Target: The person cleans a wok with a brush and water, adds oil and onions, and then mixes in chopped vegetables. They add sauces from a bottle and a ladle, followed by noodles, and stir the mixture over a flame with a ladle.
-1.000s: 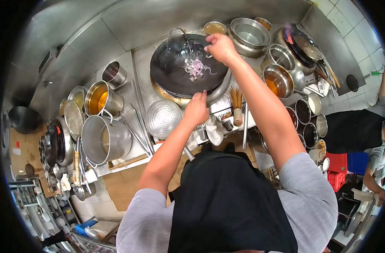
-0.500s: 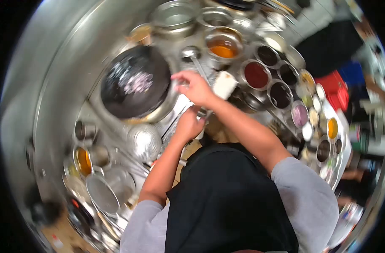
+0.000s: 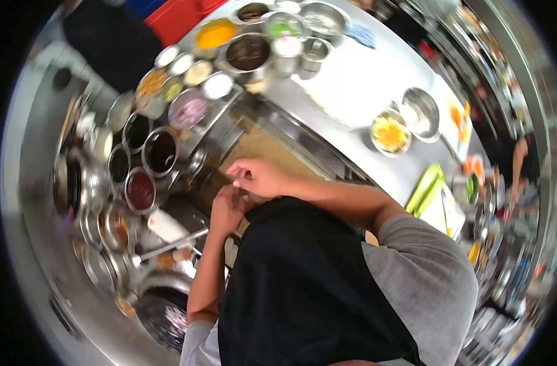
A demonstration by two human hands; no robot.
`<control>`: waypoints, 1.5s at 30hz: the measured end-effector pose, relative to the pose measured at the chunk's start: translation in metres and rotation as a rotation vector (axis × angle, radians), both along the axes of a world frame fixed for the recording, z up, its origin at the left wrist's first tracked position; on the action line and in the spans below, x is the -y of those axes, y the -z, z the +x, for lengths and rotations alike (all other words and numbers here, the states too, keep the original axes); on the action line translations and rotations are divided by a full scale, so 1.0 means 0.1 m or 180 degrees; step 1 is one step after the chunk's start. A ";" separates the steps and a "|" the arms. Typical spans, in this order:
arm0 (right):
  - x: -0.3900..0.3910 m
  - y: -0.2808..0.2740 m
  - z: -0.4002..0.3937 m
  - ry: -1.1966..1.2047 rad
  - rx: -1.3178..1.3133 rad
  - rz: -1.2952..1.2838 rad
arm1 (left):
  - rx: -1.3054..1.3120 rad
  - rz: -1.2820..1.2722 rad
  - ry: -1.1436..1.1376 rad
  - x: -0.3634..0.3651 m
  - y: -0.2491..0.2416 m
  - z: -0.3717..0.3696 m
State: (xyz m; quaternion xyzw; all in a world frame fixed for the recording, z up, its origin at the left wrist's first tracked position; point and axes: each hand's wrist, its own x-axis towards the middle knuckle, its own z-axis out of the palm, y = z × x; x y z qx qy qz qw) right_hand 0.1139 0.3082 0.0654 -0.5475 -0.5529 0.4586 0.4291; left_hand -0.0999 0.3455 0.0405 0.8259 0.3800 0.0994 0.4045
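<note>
Close together in front of my black apron (image 3: 303, 280), both my hands show nothing held. My right hand (image 3: 259, 177) has loosely curved fingers pointing left, with its thumb apart from them. Just below it, my left hand (image 3: 227, 210) has bent fingers, their tips right at the right hand's thumb. A long metal handle (image 3: 174, 246) lies left of my left wrist, beside a folded white cloth (image 3: 167, 226). At the lower left, a dark wok (image 3: 150, 317) contains chopped pinkish pieces (image 3: 177, 318).
Pots of red sauce (image 3: 140, 190) and dark sauce (image 3: 160, 151) stand at left. Above them is chopped pink onion (image 3: 187, 110). A steel counter (image 3: 376, 174) on the right holds a yellow-filled bowl (image 3: 390, 133) and green vegetables (image 3: 426, 189). Another person's arm (image 3: 519, 160) shows far right.
My view has swung right, from the wok toward the sauce pots and the steel counter. My right hand has left the wok's side and come together with my left hand.
</note>
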 end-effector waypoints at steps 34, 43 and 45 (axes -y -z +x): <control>3.19 0.76 4.06 0.4835 -0.2891 -0.0553 | 0.0259 -0.2706 -0.0218 1.63 0.57 3.98; 3.17 0.62 3.77 0.4563 -0.2685 -0.0353 | 0.0291 -0.2618 -0.0142 1.83 0.38 3.86; 3.35 0.61 3.53 0.4495 -0.2662 -0.0203 | 0.0319 -0.2540 -0.0086 1.87 0.38 3.88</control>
